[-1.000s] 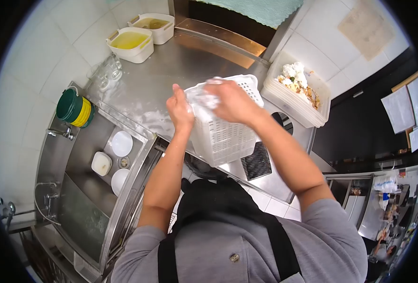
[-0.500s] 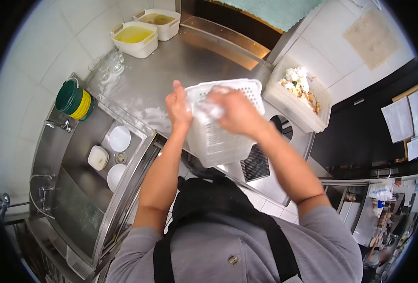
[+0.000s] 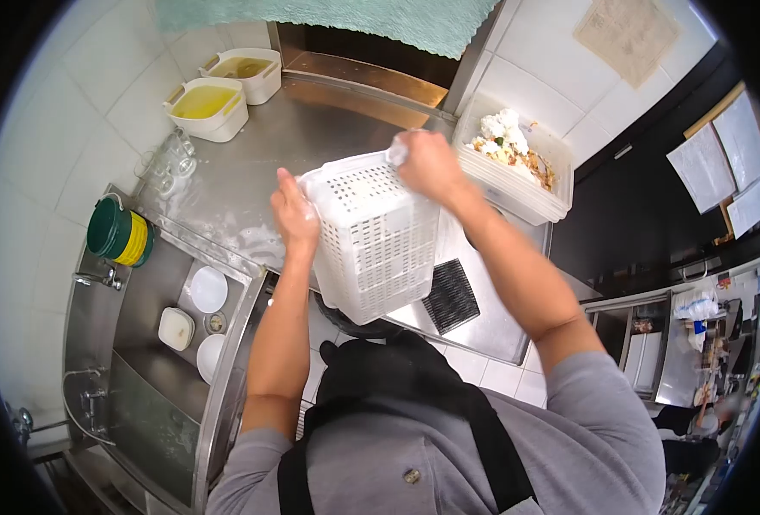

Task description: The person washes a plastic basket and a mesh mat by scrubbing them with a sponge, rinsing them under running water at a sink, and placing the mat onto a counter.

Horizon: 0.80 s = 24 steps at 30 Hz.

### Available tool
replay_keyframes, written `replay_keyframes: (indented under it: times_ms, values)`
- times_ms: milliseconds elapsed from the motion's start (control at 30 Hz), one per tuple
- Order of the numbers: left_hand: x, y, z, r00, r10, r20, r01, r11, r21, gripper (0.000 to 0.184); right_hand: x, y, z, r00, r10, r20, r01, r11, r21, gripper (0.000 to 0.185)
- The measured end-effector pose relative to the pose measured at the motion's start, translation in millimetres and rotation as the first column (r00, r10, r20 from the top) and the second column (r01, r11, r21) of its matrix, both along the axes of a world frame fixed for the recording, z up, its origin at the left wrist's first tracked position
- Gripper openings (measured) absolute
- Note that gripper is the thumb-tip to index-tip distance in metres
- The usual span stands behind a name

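A white perforated plastic basket (image 3: 380, 245) is tilted above the counter in front of me. My left hand (image 3: 296, 215) grips its left side, with the thumb pointing up. At the upper right corner of the basket, my right hand (image 3: 427, 167) is closed round a white foamy wad (image 3: 398, 152), pressing it to the rim. Whether the wad is a sponge or a cloth is hidden by my fingers and the suds.
Two white tubs of yellowish liquid (image 3: 205, 103) stand at the back left, near clear glasses (image 3: 171, 163). The sink (image 3: 161, 378) at left holds white dishes, beside a green and yellow bucket (image 3: 121, 232). A bin of food scraps (image 3: 517, 159) and a black ridged mat (image 3: 451, 296) lie right.
The basket has turned so that its slotted side and base face me more. My right hand has moved from over the basket to its upper right corner. The view has shifted.
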State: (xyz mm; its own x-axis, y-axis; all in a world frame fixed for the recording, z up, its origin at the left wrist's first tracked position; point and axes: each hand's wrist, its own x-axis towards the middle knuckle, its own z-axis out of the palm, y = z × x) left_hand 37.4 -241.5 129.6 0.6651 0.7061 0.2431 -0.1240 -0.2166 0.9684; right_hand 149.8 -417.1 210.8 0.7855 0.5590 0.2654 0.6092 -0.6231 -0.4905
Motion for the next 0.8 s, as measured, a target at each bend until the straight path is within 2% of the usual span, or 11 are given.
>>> replay_keyframes:
  times_ms: [133, 200, 267, 300, 400, 433, 467, 533, 700, 767, 800]
  values:
    - [8.0, -20.5, -0.5, 0.990, 0.030, -0.141, -0.027, 0.999, 0.025, 0.069, -62.9, 61.3, -1.0, 0.936, 0.239, 0.258, -0.274, 0.955, 0.110, 0.024]
    - [10.6, -28.0, 8.7, 0.973, 0.202, 0.112, -0.207, 0.978, 0.035, 0.068, -48.2, 50.6, -3.1, 0.925, 0.310, 0.218, -0.345, 0.927, 0.145, 0.021]
    - [7.9, -3.9, -7.9, 0.974, 0.177, 0.144, -0.187, 0.980, 0.064, 0.066, -21.8, 21.8, -0.7, 0.964, 0.196, 0.180, -0.193, 0.981, -0.036, 0.020]
    - [1.9, 3.9, -5.6, 0.987, 0.119, 0.109, -0.129, 0.988, 0.088, 0.066, -7.4, 8.3, 10.7, 0.990, 0.140, 0.034, -0.138, 0.989, -0.047, 0.018]
    - [-2.4, -3.2, -3.4, 0.997, 0.068, 0.021, -0.069, 0.995, 0.069, 0.066, -33.8, 32.6, 1.2, 0.989, 0.145, 0.023, -0.146, 0.988, 0.056, 0.016]
    - [4.4, -10.0, -0.7, 0.999, 0.050, -0.018, -0.050, 0.998, 0.041, 0.065, -50.4, 56.7, -14.3, 0.944, 0.197, 0.264, -0.224, 0.971, 0.078, 0.022]
    - [5.6, -17.3, -2.6, 0.999, 0.046, -0.013, -0.046, 0.999, 0.024, 0.065, -71.4, 68.4, -6.2, 0.928, 0.217, 0.301, -0.265, 0.955, 0.129, 0.025]
    - [2.2, -16.0, -6.6, 0.997, 0.042, 0.058, -0.039, 0.998, -0.045, 0.065, -63.3, 51.4, 2.8, 0.955, 0.261, 0.139, -0.279, 0.952, 0.129, 0.017]
    - [-7.8, -8.5, -22.8, 0.977, 0.069, 0.203, -0.062, 0.997, -0.042, 0.061, 12.3, -26.2, -14.3, 0.989, -0.123, 0.078, 0.121, 0.992, 0.032, 0.017]
    - [-3.8, -4.3, -48.4, 0.955, 0.215, 0.204, -0.265, 0.927, 0.264, 0.060, 28.2, -33.5, -35.9, 0.908, 0.036, -0.417, 0.186, 0.857, 0.480, 0.015]
    - [-3.0, -3.4, -47.9, 0.938, 0.268, 0.219, -0.333, 0.870, 0.363, 0.059, 29.1, -31.6, -37.5, 0.911, 0.048, -0.410, 0.177, 0.852, 0.492, 0.015]
